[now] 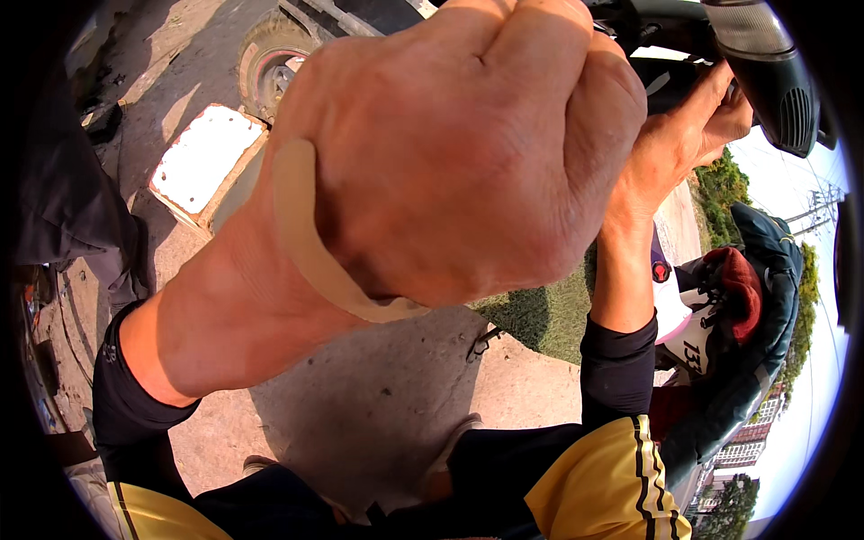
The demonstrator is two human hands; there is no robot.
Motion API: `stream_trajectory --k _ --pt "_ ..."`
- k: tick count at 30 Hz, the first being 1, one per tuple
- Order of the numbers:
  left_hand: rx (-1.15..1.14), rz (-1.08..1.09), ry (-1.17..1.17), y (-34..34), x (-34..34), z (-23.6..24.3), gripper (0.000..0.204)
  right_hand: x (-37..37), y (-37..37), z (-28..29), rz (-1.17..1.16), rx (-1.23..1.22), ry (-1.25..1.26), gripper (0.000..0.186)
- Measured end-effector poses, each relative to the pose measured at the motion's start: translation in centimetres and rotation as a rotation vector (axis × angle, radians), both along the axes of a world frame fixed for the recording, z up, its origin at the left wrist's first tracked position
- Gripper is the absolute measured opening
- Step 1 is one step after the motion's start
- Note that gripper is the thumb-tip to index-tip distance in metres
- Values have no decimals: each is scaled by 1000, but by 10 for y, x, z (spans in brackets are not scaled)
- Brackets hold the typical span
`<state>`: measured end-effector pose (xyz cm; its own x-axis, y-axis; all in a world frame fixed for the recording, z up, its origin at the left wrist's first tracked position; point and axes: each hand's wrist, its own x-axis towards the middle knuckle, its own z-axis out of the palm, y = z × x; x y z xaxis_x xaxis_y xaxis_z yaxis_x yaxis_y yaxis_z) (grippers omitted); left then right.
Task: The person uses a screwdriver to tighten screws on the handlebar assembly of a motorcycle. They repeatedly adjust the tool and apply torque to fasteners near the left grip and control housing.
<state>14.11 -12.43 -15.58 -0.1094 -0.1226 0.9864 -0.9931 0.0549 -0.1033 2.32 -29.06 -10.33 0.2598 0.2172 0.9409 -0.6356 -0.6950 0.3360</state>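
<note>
Closest to my camera, the left hand (459,171) fills the middle of the view, a tan band (297,234) around its wrist. Its fingers curl, but their tips run out of view at the top, so I cannot tell whether that grip is clenched on anything. Beyond it, at upper right, my right hand (670,153) reaches up to a black fitting (787,103) with a clear ribbed lens (745,29). The fitting is at the top right, just beside the raised fingers; whether that grip is grasping or released, I cannot tell.

Farther out, on the left, I see a box (207,157) with a white top on the concrete ground (378,396), near a wheel (261,67). To the right are a red cloth (740,292) and a dark padded cover (781,261). Farthest off stand trees (724,184) and buildings (747,441) under bright sky (823,351).
</note>
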Motion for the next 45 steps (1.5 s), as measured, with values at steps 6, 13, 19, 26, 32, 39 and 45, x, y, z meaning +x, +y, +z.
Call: stream_trajectory --k 6,13,19,26,32,39,45 --pt "-2 41 -14 3 -6 -2 34 -1 8 5 85 55 48 87" --pt "-93 128 -87 -18 -4 4 33 -1 15 5 116 79 85 90" --pt "-215 214 -159 -46 -11 -6 32 -10 17 8 104 82 109 92" --pt "-203 231 -136 -46 -8 -9 32 -15 20 14 96 72 118 92" --pt "-158 198 -69 -43 -10 2 30 -8 22 9 168 101 90 87" --pt "-15 215 46 -30 -26 10 26 -5 21 10 274 162 62 82" --pt "-61 306 25 -29 -32 0 22 -7 23 11 309 206 56 78"
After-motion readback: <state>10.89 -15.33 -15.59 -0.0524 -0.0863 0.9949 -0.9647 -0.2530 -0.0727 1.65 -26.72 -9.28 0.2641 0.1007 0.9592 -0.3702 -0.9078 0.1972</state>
